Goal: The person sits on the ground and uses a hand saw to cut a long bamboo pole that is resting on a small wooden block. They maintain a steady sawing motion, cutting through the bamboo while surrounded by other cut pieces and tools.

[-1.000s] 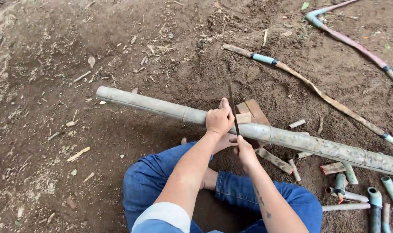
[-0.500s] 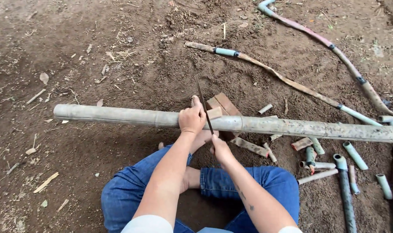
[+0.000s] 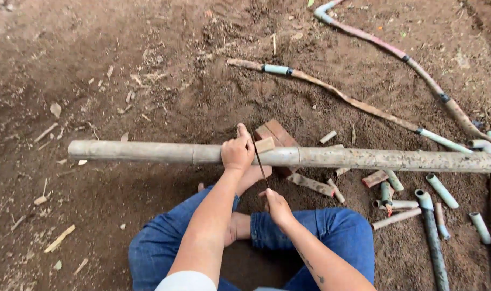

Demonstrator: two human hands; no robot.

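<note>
A long grey-tan bamboo pole (image 3: 148, 152) lies across the dirt in front of me, resting on a reddish brick (image 3: 278, 133). My left hand (image 3: 238, 151) is clamped over the top of the pole, thumb pointing away. My right hand (image 3: 277, 207) sits just below the pole and grips the handle end of a thin dark saw blade (image 3: 260, 167), which runs up to the pole right beside my left hand. My bare foot (image 3: 252, 178) is tucked under the pole. I sit cross-legged in blue jeans (image 3: 332, 231).
Short cut bamboo and pipe pieces (image 3: 396, 202) lie scattered to the right under the pole. Two long bent pipes (image 3: 358, 105) stretch across the dirt farther away. A long grey pipe (image 3: 433, 237) lies at the right. Wood chips dot the soil on the left.
The view has shifted, so the pole now looks level instead of slanting. The blade has been drawn back toward me, and my right hand sits lower, farther from the pole.
</note>
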